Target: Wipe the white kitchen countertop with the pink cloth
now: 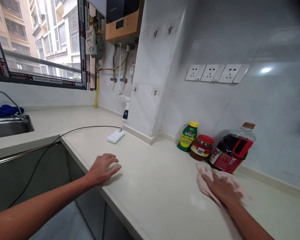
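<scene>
My right hand [223,189] presses a pale pink cloth [202,185] against the white countertop [150,196], slightly smeared by motion. Just behind the cloth stands a large bottle of dark liquid [228,151] with a red handle and brown cap. Beside that bottle are a jar with a red lid [202,147] and a green squeeze bottle with a yellow cap [188,136]. Near the counter's front edge, my left hand [103,169] is held over the surface, fingers apart and nothing in them. A white power bank [115,136] lies beyond it.
A black cable [90,127] runs from the power bank over the counter edge. At the far left is a sink [10,128] with a blue cloth [5,110]. A spray bottle [126,109] stands by the wall pillar [146,110]. Sockets [211,72] line the right wall.
</scene>
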